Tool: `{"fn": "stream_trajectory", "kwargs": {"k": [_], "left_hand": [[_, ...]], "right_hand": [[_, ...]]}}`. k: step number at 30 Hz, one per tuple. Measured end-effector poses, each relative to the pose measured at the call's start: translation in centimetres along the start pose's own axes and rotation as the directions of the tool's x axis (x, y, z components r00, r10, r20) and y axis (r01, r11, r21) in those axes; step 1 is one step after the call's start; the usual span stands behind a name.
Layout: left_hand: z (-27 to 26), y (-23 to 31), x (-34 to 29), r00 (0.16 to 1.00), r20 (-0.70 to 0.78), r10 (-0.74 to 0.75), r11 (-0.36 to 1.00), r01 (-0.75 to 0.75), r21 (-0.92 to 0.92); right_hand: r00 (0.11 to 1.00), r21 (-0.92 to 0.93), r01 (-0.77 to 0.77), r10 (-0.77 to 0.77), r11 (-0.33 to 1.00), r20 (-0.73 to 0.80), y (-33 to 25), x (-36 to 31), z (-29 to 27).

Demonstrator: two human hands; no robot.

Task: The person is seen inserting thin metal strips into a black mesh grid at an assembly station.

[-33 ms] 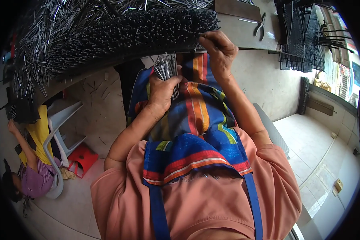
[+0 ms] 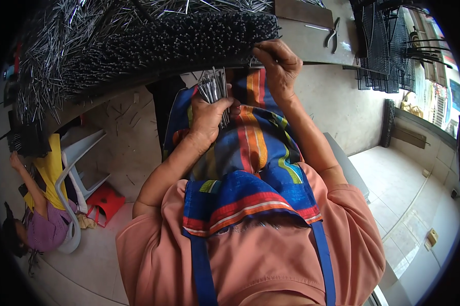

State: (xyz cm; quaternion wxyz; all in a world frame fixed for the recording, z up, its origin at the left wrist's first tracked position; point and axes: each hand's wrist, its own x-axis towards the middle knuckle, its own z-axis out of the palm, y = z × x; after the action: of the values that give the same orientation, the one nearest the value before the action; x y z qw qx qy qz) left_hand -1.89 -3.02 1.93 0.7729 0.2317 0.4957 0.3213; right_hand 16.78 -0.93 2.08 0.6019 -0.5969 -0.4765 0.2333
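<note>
My left hand [image 2: 208,118] is wrapped round a bundle of thin grey strips [image 2: 213,87], held upright over my striped apron [image 2: 250,137] just below the work surface's near edge. My right hand [image 2: 281,64] is closed in a pinch at the right end of a long block of dense black strips [image 2: 179,43]. Whatever lies between its fingertips is too small and dark to make out. The block's strips stand upright with their tips showing, packed closely along the near edge of the work surface.
A heap of loose grey strips [image 2: 82,30] lies behind and left of the block. Pliers [image 2: 333,36] rest on the table [image 2: 306,48] at the right, beyond which stand black mesh panels [image 2: 385,46]. At left, another person [image 2: 49,224] sits by a grey plastic chair [image 2: 73,204] and red bag [image 2: 106,203].
My right hand has shifted very slightly to the left along the block's edge. My left hand and the bundle stay almost in place.
</note>
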Motion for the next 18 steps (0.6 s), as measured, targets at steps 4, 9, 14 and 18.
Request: {"fn": "stream_trajectory", "kwargs": {"k": [4,9,14,18], "left_hand": [[-1.1,-1.1,0.7,0.999,0.046,0.001,0.999,0.001,-0.041],[-1.0,-0.4,0.6,0.991,0.049,-0.124,0.992,0.125,-0.002],[-0.8,-0.1,0.6,0.990,0.076,-0.117,0.993,0.116,0.024],[-0.9,-0.5,1.0,0.996,0.077,-0.035,0.999,0.037,-0.020]], "right_hand": [[0.997,-0.111,0.070,-0.064,0.991,0.048,0.3,0.8,0.0],[0.995,-0.136,0.064,-0.053,0.989,0.083,0.5,0.3,0.3],[0.990,-0.327,0.093,-0.054,0.941,0.128,0.3,0.0,1.3],[0.985,-0.366,0.134,-0.081,0.921,0.154,0.2,0.4,1.6]]}}
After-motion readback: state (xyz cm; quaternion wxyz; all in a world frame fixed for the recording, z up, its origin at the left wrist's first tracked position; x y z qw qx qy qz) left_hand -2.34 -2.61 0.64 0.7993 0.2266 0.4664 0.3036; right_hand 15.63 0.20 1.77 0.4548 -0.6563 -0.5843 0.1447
